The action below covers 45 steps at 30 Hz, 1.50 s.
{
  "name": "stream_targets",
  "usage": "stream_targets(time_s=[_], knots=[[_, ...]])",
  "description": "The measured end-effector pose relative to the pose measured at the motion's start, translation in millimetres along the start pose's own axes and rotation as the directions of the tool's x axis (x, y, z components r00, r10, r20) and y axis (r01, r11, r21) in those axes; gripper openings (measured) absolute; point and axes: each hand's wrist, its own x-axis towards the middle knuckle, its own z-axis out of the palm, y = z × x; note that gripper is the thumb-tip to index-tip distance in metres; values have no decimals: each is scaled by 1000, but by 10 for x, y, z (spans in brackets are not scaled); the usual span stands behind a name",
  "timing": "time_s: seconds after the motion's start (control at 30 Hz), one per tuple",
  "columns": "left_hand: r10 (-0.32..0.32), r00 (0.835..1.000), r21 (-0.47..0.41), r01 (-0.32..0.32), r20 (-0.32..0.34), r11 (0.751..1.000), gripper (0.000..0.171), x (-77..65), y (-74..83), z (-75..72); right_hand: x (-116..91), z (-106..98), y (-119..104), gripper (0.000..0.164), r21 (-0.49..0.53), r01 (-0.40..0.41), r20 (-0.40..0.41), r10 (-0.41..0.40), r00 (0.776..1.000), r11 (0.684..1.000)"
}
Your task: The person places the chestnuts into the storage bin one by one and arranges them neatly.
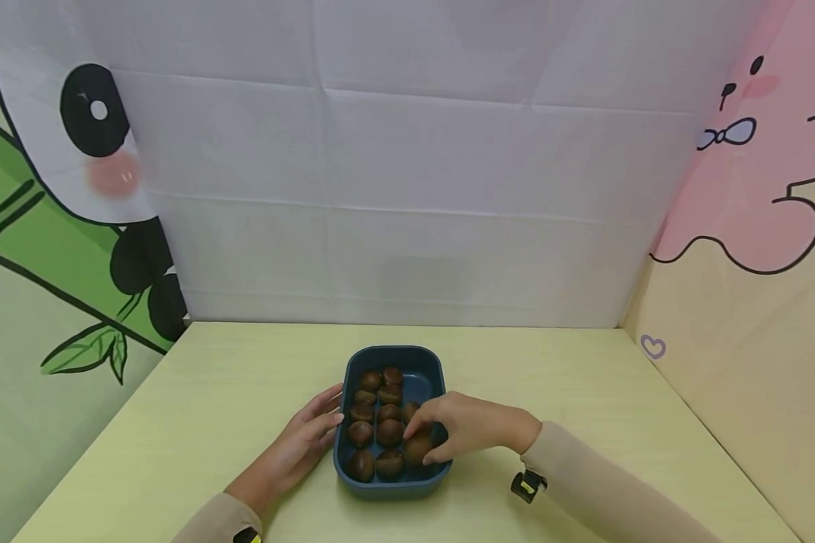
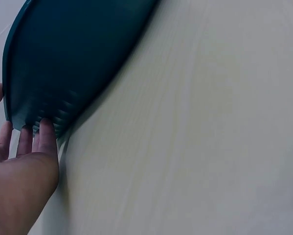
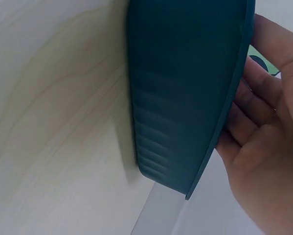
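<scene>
A dark blue plastic box (image 1: 392, 490) stands on the table with rows of brown chestnuts (image 1: 389, 433) in its left and middle parts. My left hand (image 1: 303, 440) rests against the box's left side; in the left wrist view its fairly straight fingers (image 2: 47, 137) touch the outer wall below the rim. My right hand (image 1: 469, 424) reaches over the box's right rim, thumb and fingers pinching a large chestnut (image 1: 417, 448) near the front right corner. In the right wrist view the box wall (image 3: 185, 98) hides the fingertips of my right hand (image 3: 263, 112) and the chestnut.
A pale wood-look table (image 1: 244, 377) surrounds the box. White sheeting (image 1: 407, 188) stands along the table's back edge. Cartoon-printed panels, with a panda on the left and a pink animal (image 1: 754, 188) on the right, flank the table.
</scene>
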Motion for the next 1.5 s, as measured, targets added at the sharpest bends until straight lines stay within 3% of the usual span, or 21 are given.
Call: stream_targets(time_s=[0.37, 0.7, 1.0, 1.23, 1.5], knots=[[-3, 1000, 6, 2, 4, 1000, 67, -5, 5, -3, 44, 11, -9, 33, -3, 33, 64, -33, 997, 999], [-11, 1000, 1, 11, -4, 1000, 68, -6, 8, 8, 113, 26, -9, 28, 16, -32, 115, 30, 993, 999], [-10, 1000, 0, 10, -3, 1000, 67, -6, 5, 0, 110, -5, -31, 29, 31, -39, 131, 35, 991, 999], [-6, 1000, 3, 6, 11, 1000, 67, -4, 2, 3, 74, -37, -27, 29, 111, -25, 105, 14, 994, 993], [-7, 1000, 0, 7, 0, 1000, 68, 0, -3, 1, -18, -123, 40, 27, 89, -16, 6, 16, 1000, 996]])
